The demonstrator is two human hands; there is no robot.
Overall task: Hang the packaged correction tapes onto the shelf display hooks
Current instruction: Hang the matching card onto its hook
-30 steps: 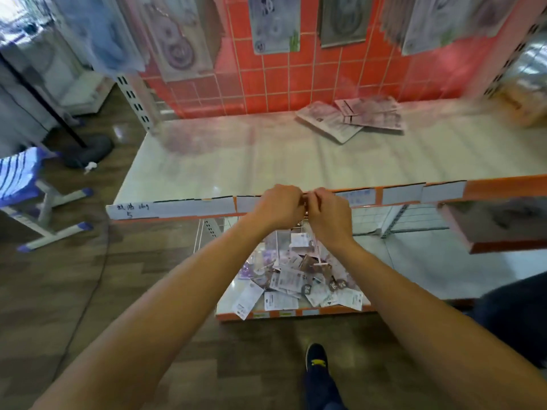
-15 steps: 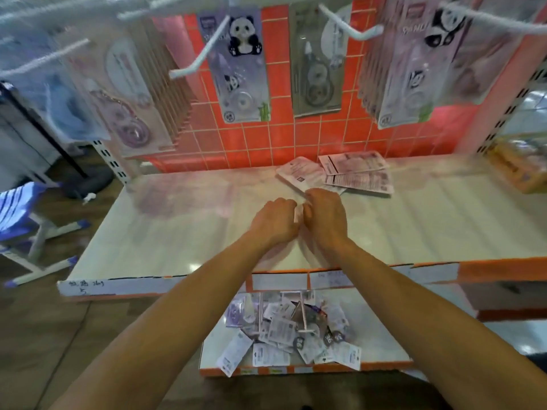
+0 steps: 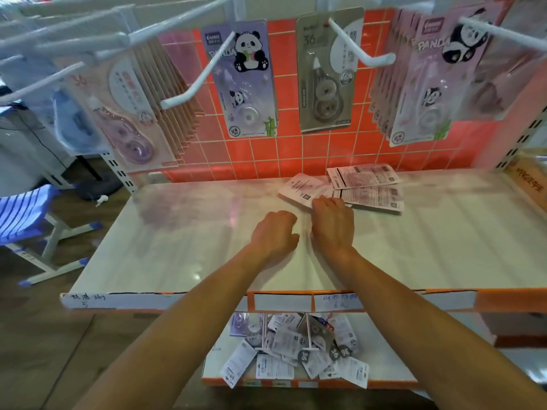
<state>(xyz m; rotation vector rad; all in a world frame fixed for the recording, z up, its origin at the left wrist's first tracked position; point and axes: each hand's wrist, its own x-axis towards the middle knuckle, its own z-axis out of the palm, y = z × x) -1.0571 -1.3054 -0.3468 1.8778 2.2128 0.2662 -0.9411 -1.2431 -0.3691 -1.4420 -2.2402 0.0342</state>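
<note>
Your fingers were over the white shelf (image 3: pixel 177 247), with the orange tiled panel (image 3: pixel 296 155) beyond them. White hooks (image 3: pixel 204 71) above your fingertips carried hung packs (image 3: pixel 242 93). Loose packaged correction tapes (image 3: pixel 370 196) lay flat just ahead of your right hand (image 3: pixel 333 229). Its bent fingertips met their near edge; grip could not be determined. Your left hand (image 3: pixel 273 238) was curled, nothing seen in it.
</note>
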